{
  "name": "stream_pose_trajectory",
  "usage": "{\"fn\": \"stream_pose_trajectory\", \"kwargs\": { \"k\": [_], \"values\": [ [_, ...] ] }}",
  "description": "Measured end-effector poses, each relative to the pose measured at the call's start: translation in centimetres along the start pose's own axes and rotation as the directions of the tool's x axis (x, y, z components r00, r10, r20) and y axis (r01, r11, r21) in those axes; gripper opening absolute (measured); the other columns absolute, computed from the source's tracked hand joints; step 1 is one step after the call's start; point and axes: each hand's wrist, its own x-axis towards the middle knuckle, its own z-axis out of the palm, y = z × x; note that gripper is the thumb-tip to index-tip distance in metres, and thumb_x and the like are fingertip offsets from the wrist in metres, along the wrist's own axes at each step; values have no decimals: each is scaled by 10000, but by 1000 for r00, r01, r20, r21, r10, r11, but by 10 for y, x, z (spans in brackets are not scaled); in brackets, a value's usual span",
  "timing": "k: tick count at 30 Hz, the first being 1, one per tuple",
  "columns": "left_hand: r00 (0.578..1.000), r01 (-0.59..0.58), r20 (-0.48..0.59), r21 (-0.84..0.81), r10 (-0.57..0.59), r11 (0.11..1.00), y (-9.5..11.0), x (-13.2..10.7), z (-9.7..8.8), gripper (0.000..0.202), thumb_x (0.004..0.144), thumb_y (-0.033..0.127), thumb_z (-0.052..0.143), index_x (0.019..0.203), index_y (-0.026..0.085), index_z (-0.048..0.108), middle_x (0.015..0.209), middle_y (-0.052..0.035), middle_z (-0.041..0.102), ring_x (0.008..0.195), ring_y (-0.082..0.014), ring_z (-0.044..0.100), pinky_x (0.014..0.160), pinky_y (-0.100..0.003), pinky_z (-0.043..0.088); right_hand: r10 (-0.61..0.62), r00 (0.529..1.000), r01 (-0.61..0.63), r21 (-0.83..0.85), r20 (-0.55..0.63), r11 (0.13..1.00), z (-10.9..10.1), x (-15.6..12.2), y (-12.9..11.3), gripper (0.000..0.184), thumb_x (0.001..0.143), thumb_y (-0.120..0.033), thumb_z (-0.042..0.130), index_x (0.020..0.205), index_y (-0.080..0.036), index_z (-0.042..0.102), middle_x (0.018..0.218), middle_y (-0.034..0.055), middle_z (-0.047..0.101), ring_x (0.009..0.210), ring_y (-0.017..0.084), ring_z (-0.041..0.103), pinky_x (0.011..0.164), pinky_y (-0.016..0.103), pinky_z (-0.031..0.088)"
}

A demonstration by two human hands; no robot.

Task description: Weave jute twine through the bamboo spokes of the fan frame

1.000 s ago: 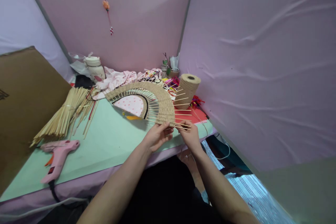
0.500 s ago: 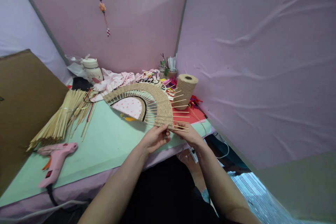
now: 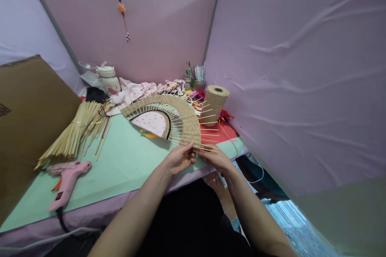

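A half-round woven piece point(image 3: 181, 114), jute twine wound through radiating bamboo sticks, lies on the mint-green tabletop point(image 3: 120, 164). My left hand point(image 3: 179, 158) pinches its near end, fingers closed on the weave. My right hand point(image 3: 215, 158) sits just right of it, fingers closed around the lowest sticks and the twine there. A thin twine strand runs from that end toward the jute spool point(image 3: 214, 103) standing upright behind the piece.
A bundle of bamboo sticks point(image 3: 74, 130) lies at the left, a pink glue gun point(image 3: 66, 180) near the front edge, a brown cardboard sheet point(image 3: 27, 120) far left. A bottle point(image 3: 108, 78), pink cloth point(image 3: 135, 90) and a red sheet point(image 3: 221, 132) crowd the back. Pink fabric walls enclose the desk.
My right hand has dropped from above the stick ends to under the lowest sticks. My left hand keeps its pinch at the same spot. The camera view shifted slightly.
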Motion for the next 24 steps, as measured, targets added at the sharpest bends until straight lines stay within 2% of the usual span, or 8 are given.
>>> {"fn": "stream_pose_trajectory", "kwargs": {
  "k": [2,5,9,11,13,16,18,24],
  "values": [
    [1000,-3,2,0,3,1000,0,0,0,166,837,222,671,741,96,621,662,-21,559,558,-73,497,489,-182,395,-23,1000,23,-7,-17,1000,-2,0,1,393,654,-457,780,894,-147,749,720,34,696,502,75,439,461,210,293],
    [1000,-27,-9,15,28,1000,-1,0,0,167,817,234,698,750,98,627,681,-27,576,581,-81,516,501,-187,397,-15,998,13,-35,-53,999,-4,-2,0,366,646,-467,775,797,-139,714,609,-9,627,483,68,389,466,209,266],
    [997,-51,-51,28,52,998,-2,2,-1,136,821,226,694,782,108,638,717,-39,617,618,-96,564,532,-196,433,-34,985,23,-73,-167,997,-8,0,1,398,632,-497,771,619,-160,561,499,-61,465,478,64,322,465,208,216],
    [997,-42,-68,26,43,999,-3,2,-2,125,832,229,681,813,110,649,748,-52,645,651,-111,601,559,-206,465,-118,959,89,-124,-258,988,-10,2,4,428,611,-520,777,593,-168,535,526,-51,464,502,75,352,479,212,249],
    [998,-30,-56,22,31,999,-4,2,-1,142,832,245,683,838,105,660,780,-71,672,692,-130,636,593,-219,495,-229,911,159,-220,-343,962,-10,4,8,434,616,-543,764,583,-170,546,565,-30,492,539,95,401,504,222,300],
    [999,-25,-22,19,25,1000,-4,0,0,161,830,252,687,858,94,673,799,-95,698,726,-146,665,639,-233,530,-344,848,204,-351,-404,914,-10,4,13,415,667,-556,727,605,-175,574,589,-8,535,573,124,457,538,241,354],
    [999,-28,-22,25,28,999,-5,-1,1,148,838,233,677,859,87,680,797,-103,710,729,-145,675,668,-237,546,-377,837,217,-390,-398,895,-11,2,14,397,698,-548,710,629,-178,584,600,-1,561,579,133,483,550,247,379],
    [996,-46,-77,49,50,998,-4,-4,5,106,850,160,649,799,74,686,752,-103,719,682,-126,679,667,-218,561,-435,866,274,-493,-246,826,-24,-13,4,266,805,-451,656,830,-187,678,820,62,707,747,189,627,695,290,467]
  ]
}}
